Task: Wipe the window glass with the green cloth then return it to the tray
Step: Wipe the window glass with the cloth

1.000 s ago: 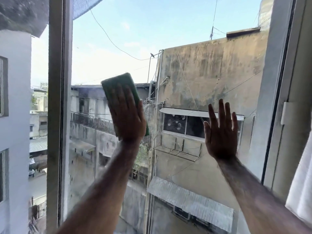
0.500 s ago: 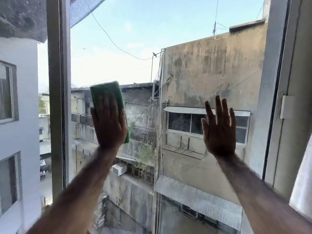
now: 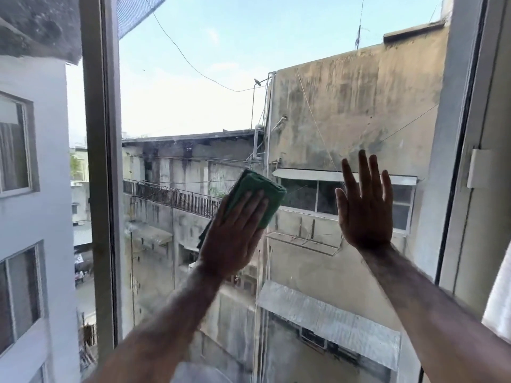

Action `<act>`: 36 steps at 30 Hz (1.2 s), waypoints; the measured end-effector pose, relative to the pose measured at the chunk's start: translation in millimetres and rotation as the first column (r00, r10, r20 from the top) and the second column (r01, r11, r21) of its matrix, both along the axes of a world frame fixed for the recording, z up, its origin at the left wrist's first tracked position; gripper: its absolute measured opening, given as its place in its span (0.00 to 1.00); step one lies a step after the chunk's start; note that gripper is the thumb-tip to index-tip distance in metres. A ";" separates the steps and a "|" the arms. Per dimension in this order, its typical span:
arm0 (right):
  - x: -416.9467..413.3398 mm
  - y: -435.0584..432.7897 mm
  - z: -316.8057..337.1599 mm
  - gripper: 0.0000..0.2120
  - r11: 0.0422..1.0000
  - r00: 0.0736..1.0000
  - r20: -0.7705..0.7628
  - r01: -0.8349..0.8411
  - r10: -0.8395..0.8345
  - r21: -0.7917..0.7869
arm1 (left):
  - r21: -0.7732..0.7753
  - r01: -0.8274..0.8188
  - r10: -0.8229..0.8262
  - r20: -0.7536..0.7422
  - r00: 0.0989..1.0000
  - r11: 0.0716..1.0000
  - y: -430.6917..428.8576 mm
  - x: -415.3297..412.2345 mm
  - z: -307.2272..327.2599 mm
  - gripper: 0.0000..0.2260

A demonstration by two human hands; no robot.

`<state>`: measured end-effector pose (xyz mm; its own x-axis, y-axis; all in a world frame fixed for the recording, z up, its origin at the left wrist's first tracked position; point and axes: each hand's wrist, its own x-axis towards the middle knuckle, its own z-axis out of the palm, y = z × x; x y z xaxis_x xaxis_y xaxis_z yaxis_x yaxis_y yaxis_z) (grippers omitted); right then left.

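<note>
My left hand [image 3: 235, 233] lies flat on the folded green cloth [image 3: 262, 192] and presses it against the window glass [image 3: 193, 106] near the pane's middle. The cloth sticks out above and to the right of my fingers. My right hand [image 3: 365, 208] rests flat on the same glass to the right, fingers spread and pointing up, with nothing in it. The tray is not in view.
A grey vertical frame bar [image 3: 101, 161] bounds the pane on the left. On the right stands the window frame [image 3: 470, 161] with a white latch block [image 3: 482, 168], and a white curtain edge [image 3: 500, 308] hangs at the far right. Buildings show through the glass.
My left hand has swept the cloth from the left side of the pane down and to the right, toward my right hand. My right hand has stayed in place on the glass.
</note>
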<state>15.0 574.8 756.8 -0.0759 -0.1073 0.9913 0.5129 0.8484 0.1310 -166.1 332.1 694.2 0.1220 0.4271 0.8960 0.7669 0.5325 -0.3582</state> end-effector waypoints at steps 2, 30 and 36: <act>-0.5 -3.3 -1.7 0.28 1.000 1.000 0.008 -0.002 0.002 -0.017 | 0.187 -0.077 0.053 0.130 0.990 0.979 -42.6 -27.4 13.4 0.25; -4.0 -4.4 -2.9 0.28 1.000 1.000 -0.001 0.017 -0.017 -0.009 | 0.638 -0.185 -0.116 0.399 0.909 0.747 3.7 5.8 156.4 0.25; 0.7 -4.7 -0.8 0.28 0.999 0.999 -0.009 0.033 -0.033 -0.001 | 0.202 0.125 -0.142 0.075 0.987 0.971 78.9 60.9 40.3 0.25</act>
<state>15.8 570.1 756.0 -0.0708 -0.1038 0.9921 0.5415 0.8313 0.1257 -105.2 411.0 734.4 0.0828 0.2274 0.9703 0.8595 0.4764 -0.1850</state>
